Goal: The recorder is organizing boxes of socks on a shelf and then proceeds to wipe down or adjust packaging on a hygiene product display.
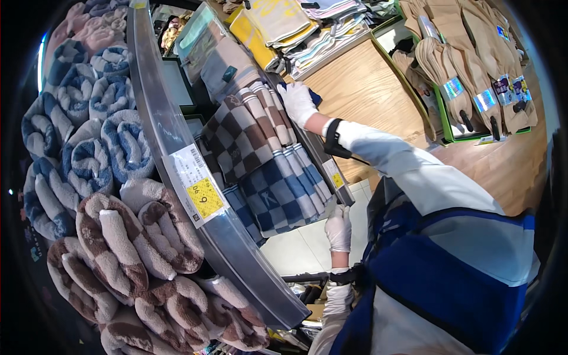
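Note:
Both my hands wear white gloves. My right hand [299, 105] is at the far end of a grey shelf rail [319, 155], its fingers bent over the edge. Dark blue cloth [316, 96] shows just beside it. My left hand [338, 232] is at the near end of the same rail, fingers closed around its corner; the exact grip is partly hidden. Behind the rail lie folded checkered towels in two stacks: brown and beige [239, 139], and blue and grey [278, 192]. A yellow price tag [337, 179] sits on the rail.
Rolled blue towels [89, 89] and brown towels [112, 254] fill the left shelf, behind a clear rail with a price label [198, 192]. Folded yellow and white towels [278, 26] lie at the back beside a wooden board [361, 83]. Beige hosiery packs [455, 65] stand in a green-edged box.

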A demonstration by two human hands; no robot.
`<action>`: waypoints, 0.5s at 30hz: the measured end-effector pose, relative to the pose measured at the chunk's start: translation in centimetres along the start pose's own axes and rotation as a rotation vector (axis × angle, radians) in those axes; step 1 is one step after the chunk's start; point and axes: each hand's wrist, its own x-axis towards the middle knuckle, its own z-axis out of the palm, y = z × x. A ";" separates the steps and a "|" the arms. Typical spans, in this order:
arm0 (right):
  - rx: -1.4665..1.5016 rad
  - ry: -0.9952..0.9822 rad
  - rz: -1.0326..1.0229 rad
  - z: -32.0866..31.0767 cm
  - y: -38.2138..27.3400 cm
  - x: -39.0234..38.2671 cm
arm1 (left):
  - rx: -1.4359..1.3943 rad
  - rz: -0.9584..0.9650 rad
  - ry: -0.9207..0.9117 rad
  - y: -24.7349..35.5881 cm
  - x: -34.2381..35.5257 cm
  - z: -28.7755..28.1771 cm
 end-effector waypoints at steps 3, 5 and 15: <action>-0.126 0.072 0.088 0.8 -1.9 1.4 | 0.051 0.012 0.024 -0.3 -0.4 -0.2; -0.103 0.120 0.040 1.0 -1.6 1.7 | 0.051 0.062 0.050 -0.5 -0.4 -0.3; 0.146 -0.293 -0.502 -6.1 4.8 -13.9 | 0.180 0.165 0.058 -0.4 -0.1 -0.6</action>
